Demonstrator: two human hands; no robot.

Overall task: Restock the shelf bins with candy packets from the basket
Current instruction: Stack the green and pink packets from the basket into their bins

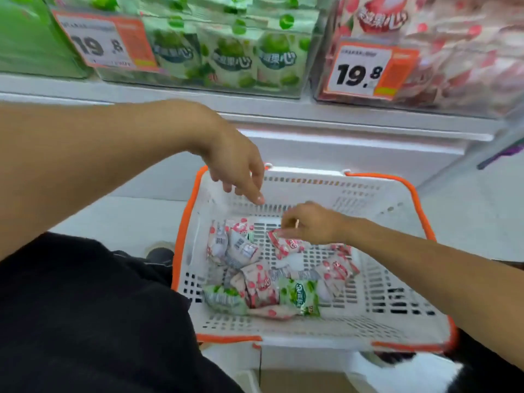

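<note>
A white basket [368,199] with an orange rim stands on the floor below the shelf. Several pink candy packets and two green ones [299,296] lie in its bottom. My right hand [310,222] reaches in from the right and pinches the top edge of a pink packet [285,245]. My left hand [238,165] hangs over the basket's far left corner, fingers pointing down and holding nothing. On the shelf above, a clear bin [226,52] holds green packets and another bin [453,52] holds pink ones.
Orange-and-white price tags reading 19.8 hang on the fronts of both bins. A white shelf ledge [312,114] runs between bins and basket. My dark-clothed legs fill the lower left, and a shoe [160,253] shows beside the basket.
</note>
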